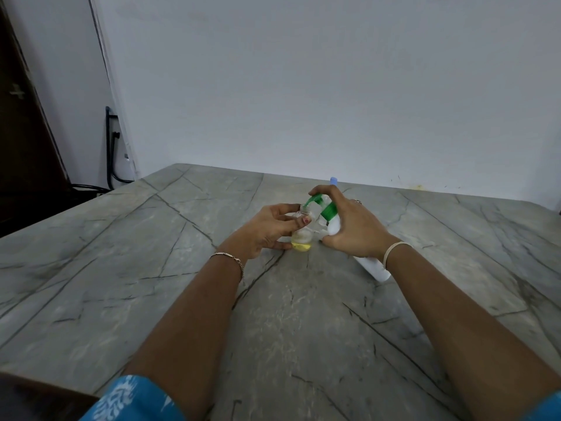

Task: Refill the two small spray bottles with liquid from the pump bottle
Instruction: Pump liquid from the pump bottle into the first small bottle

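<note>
The right hand (349, 229) covers the middle of the white plastic pump bottle (372, 267); only its green pump head (328, 211) and its base show. At that hand's 12 o'clock a pale blue cap (333, 180) peeks out, with whatever it tops hidden. The left hand (267, 229) masks the 9 o'clock side of the small clear plastic bottle (303, 235). Whether the spout touches that bottle's mouth cannot be told. At 7 o'clock the bottom edge cuts off the blue patterned sleeve (127, 399).

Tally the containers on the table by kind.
White pump bottle, green pump: 1
Small clear bottle, uncapped, a little yellow liquid: 1
Blue-capped item behind the right hand, mostly hidden, perhaps the second spray bottle: 1
Total: 3
</note>
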